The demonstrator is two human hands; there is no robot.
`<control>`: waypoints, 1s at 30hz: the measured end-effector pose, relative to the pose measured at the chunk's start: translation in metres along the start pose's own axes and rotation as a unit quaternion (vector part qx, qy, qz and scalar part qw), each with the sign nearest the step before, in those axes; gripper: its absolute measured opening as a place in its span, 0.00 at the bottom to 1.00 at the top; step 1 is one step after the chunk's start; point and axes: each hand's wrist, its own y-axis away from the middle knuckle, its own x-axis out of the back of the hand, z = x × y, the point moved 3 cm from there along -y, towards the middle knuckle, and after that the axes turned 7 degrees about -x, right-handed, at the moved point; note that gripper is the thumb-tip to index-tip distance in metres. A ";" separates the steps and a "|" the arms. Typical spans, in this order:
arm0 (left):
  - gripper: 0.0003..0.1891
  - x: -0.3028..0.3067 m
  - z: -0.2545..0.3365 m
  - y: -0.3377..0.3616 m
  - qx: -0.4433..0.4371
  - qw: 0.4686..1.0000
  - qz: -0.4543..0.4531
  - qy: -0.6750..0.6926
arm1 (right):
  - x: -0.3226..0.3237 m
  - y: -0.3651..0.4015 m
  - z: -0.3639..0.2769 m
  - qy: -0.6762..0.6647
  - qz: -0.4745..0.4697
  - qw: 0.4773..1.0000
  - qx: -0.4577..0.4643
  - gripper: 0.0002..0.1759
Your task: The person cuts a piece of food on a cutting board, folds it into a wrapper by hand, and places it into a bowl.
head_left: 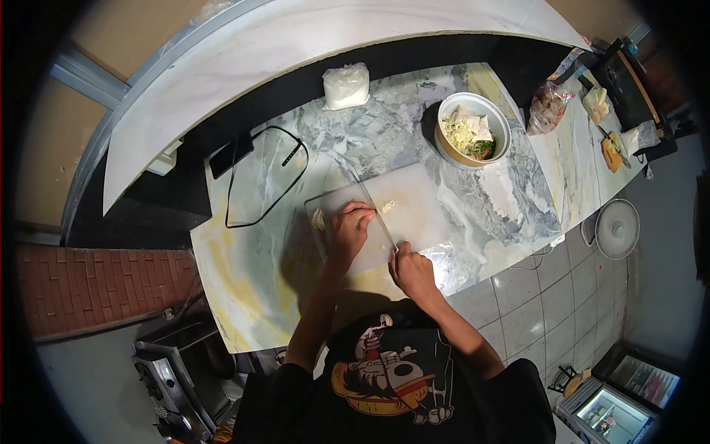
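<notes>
Small, pale, chopped pieces of food [388,206] are seen on a flat, whitish cutting board [419,220], just beside the thin, straight blade of a long knife [387,231]. Pale, thin slivers [318,219] lie near the board's other side. The knife handle is gripped by the right hand [413,271], its fingers wrapped round it. The fingers of the left hand [350,231] are bunched close to the blade; whether a piece is pinched beneath them cannot be told. Fine cutting appears to be the step in hand. For a further stroke, the fingertips should be kept tucked back and the blade steadied. Farther out on the grey-and-yellow marbled counter [268,251], a round, white-rimmed tub [441,138] is filled with shredded pale and green food, and a clear plastic bag of white contents [346,86] is set down.
</notes>
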 end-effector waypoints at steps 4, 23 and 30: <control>0.05 0.000 0.000 0.000 0.003 1.000 -0.003 -0.009 | 0.002 0.000 0.000 0.003 -0.003 1.000 0.000 0.13; 0.06 0.000 0.000 0.000 -0.009 1.000 -0.021 -0.020 | 0.001 -0.003 -0.004 -0.024 -0.006 0.999 -0.028 0.14; 0.05 -0.001 -0.006 0.000 -0.006 1.000 -0.012 -0.018 | 0.002 -0.001 -0.001 -0.010 0.004 1.000 0.006 0.14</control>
